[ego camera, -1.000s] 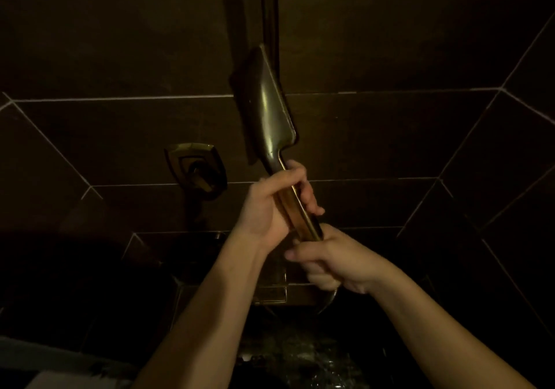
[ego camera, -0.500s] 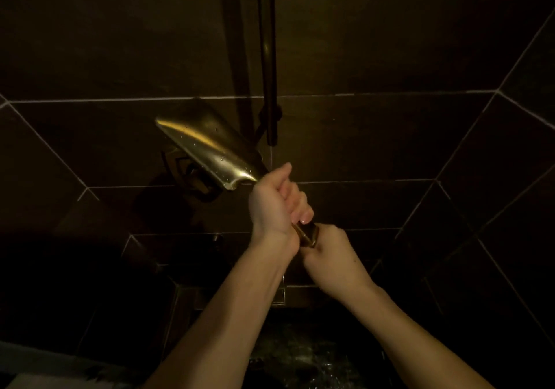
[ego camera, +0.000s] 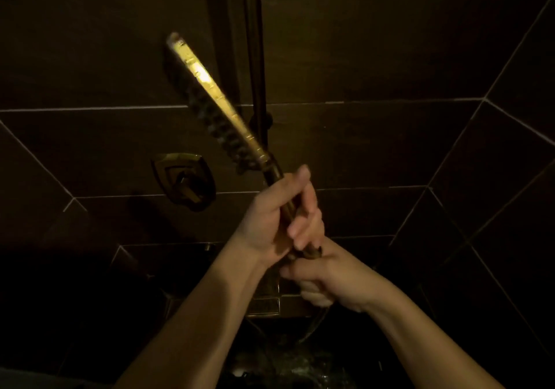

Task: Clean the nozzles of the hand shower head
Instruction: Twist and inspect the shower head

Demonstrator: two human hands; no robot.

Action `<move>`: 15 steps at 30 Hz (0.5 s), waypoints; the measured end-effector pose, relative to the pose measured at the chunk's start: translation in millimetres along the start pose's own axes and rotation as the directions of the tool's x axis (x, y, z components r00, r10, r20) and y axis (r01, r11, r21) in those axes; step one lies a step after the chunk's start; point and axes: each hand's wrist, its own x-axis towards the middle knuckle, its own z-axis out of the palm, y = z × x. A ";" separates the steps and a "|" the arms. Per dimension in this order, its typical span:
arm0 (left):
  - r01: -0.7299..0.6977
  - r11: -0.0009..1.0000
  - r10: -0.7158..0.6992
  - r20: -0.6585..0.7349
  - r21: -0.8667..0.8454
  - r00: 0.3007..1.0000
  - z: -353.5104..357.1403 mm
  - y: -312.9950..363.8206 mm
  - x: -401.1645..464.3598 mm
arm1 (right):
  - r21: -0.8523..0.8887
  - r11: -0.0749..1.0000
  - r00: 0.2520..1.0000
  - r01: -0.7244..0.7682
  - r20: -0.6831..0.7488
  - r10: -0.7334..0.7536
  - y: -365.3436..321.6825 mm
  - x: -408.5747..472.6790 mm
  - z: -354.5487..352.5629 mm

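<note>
Since half a second ago the hand shower head (ego camera: 210, 94) has turned and risen: its flat face pointed up and to the left before, and now it is seen edge-on, with the bright golden rim toward the right and the rows of dark nozzles (ego camera: 219, 130) toward the left. It slopes from upper left down to lower right, and it is a little blurred.

The left hand (ego camera: 276, 217) grips the handle just below the head, with the fingers curled round it and the thumb lying up along it. The right hand (ego camera: 327, 277) is directly under the left hand, touching it, and its fingers are closed round the lower end of the handle, where a small metal collar (ego camera: 312, 252) shows between the two hands. What exactly the right hand holds below the collar is too dark to tell. Both forearms come up from the bottom edge of the view.

Behind the shower head, just to its right, a dark vertical rail (ego camera: 255, 43) runs down the tiled wall (ego camera: 390, 58) and ends at a small bracket (ego camera: 264, 121). Below the shower head and to the left of the left hand, a golden valve plate with a handle (ego camera: 183, 178) is fixed on the wall. Below the hands the floor is wet and shines a little (ego camera: 285, 364). The wall tiles are dark with thin pale joints.
</note>
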 end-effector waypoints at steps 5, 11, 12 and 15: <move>-0.010 0.981 0.091 -0.415 0.192 0.905 16.9 -4.1 14.7 | -0.269 0.961 0.949 0.071 -0.278 -0.148 1.3 8.6 -5.4; -0.025 0.986 0.130 -0.678 0.163 0.724 16.9 -15.7 16.5 | -0.491 0.869 0.831 0.052 -0.462 -0.311 15.2 11.5 -0.2; -0.030 0.988 0.131 -0.707 0.153 0.695 16.2 -19.6 16.4 | -0.515 0.857 0.823 0.022 -0.478 -0.307 16.1 11.0 0.9; 0.030 0.990 0.073 -0.682 0.138 0.728 7.0 -24.5 14.0 | -0.508 0.861 0.841 -0.027 -0.478 -0.255 9.7 7.0 -3.3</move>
